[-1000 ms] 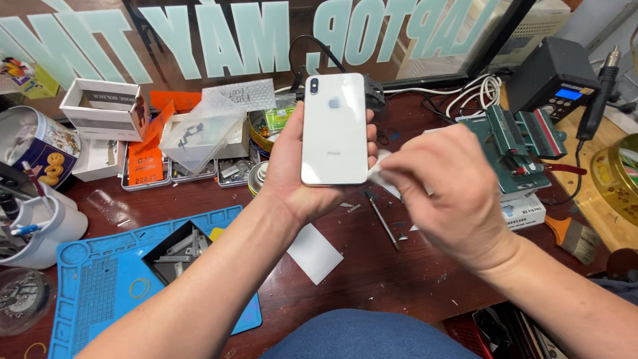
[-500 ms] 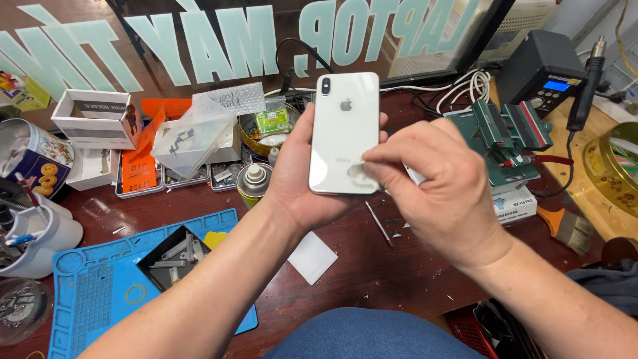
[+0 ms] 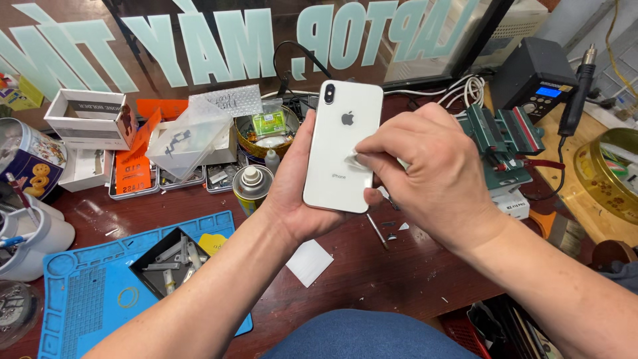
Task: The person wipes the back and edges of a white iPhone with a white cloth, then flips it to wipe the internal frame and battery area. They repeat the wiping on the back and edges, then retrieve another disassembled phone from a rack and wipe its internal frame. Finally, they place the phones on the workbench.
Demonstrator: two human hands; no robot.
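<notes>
Right now the step in hand looks like wiping the back of a white smartphone (image 3: 342, 149), which the person holds upright above the dark wooden tabletop (image 3: 372, 279), its back glass toward the camera. The left hand (image 3: 296, 193) cradles the phone from its left edge and from below, fingers wrapped behind it. The right hand (image 3: 425, 173) is closed narrowly, fingertips pinching a small white wipe (image 3: 355, 159) that rests against the middle of the phone's back.

Just below and left of the phone stands a spray can (image 3: 251, 186); further left of it lies a blue work mat (image 3: 100, 299) carrying a small black tray of metal parts (image 3: 169, 262). A white square of paper (image 3: 309, 261) lies on the tabletop under the phone, and a green vise (image 3: 498, 136) sits to the phone's right.

Judging by this, the next stroke calls for light, even pressure across the glass while the left hand steadies the phone against the push.
</notes>
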